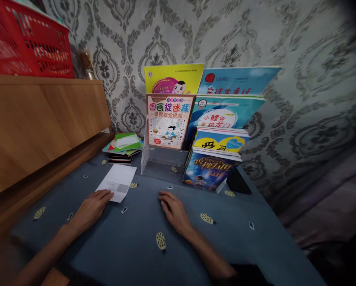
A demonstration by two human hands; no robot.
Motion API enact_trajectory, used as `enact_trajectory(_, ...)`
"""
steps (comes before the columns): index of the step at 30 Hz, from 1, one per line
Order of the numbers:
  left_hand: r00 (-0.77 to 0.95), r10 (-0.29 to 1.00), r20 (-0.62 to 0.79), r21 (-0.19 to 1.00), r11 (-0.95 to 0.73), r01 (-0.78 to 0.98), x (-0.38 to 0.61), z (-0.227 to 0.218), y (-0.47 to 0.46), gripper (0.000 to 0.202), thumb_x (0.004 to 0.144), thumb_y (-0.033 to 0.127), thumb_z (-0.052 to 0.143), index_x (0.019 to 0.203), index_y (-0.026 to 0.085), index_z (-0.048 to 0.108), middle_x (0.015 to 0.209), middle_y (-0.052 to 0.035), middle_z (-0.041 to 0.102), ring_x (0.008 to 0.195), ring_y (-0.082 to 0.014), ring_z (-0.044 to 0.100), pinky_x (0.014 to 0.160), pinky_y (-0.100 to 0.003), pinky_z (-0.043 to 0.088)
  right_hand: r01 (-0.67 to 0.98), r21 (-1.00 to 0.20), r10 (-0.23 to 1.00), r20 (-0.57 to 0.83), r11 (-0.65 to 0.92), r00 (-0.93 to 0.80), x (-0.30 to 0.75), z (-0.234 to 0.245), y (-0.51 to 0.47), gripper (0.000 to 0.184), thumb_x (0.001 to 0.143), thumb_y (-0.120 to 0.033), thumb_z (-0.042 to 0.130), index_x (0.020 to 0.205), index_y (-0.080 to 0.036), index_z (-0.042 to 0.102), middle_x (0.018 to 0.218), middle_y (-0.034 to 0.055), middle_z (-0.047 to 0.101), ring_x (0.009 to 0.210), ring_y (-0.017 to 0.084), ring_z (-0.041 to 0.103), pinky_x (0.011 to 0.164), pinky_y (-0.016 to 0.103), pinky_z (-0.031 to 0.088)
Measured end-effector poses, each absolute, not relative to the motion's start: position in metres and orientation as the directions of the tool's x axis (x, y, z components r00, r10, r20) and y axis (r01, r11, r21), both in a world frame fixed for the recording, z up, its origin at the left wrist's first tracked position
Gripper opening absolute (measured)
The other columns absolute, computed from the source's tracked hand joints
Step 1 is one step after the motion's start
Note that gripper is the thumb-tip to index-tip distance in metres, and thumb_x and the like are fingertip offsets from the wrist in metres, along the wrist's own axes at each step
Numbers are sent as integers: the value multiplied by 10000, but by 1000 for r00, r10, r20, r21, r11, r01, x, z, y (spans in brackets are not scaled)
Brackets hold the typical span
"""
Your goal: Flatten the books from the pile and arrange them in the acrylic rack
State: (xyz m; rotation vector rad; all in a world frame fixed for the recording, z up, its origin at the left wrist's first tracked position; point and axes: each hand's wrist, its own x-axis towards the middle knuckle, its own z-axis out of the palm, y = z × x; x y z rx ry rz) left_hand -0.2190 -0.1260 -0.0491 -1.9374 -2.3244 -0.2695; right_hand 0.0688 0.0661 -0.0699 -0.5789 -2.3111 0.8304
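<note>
My left hand [95,204] lies over the lower left corner of a white booklet [118,180] on the table. Its fingers are stretched out flat on the paper; the thumb is hard to make out. A grey block of print shows near the booklet's lower edge. To the right, my right hand [174,210] rests on the blue tablecloth with fingers slightly bent and apart, nothing in it. Just behind the white booklet sits a small stack of thin books [126,143], a green one on top.
A clear acrylic book rack [163,161] stands at the back, holding a picture-puzzle book [169,123], a yellow book [173,77] and several blue books [213,169]. A dark flat object [239,182] lies right of it. Left are a wooden cabinet [47,123] and red basket [43,43].
</note>
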Motion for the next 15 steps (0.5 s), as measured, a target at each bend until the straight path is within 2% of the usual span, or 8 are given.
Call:
enact_trajectory(4, -63, 984, 164, 18, 61, 998, -188, -44, -144, 434, 902, 109, 400, 1230, 260, 641, 1253, -84, 670, 1159, -253, 623, 966, -412, 520, 197, -643, 548, 407, 740, -730, 68, -68, 64, 258, 933, -170, 442, 1027, -175, 683, 1214, 123, 649, 1136, 225, 615, 1001, 417, 486)
enact_trajectory(9, 195, 956, 221, -46, -189, 981, -140, -47, -153, 458, 877, 18, 429, 1272, 194, 582, 1225, -88, 684, 1171, -242, 616, 949, -381, 540, 150, -587, 472, 445, 795, -761, 69, -64, 54, 249, 942, -178, 460, 1064, -183, 677, 1213, 127, 658, 1140, 228, 612, 1004, 428, 490)
enact_trajectory(15, 425, 843, 329, 66, -470, 880, -77, -53, -145, 463, 903, 39, 438, 1329, 202, 521, 1262, -86, 663, 1261, -232, 545, 1072, -447, 446, 60, -518, 352, 488, 853, -799, 70, -58, 28, 247, 941, -210, 503, 1124, -193, 667, 1254, 124, 661, 1194, 226, 591, 1031, 424, 474)
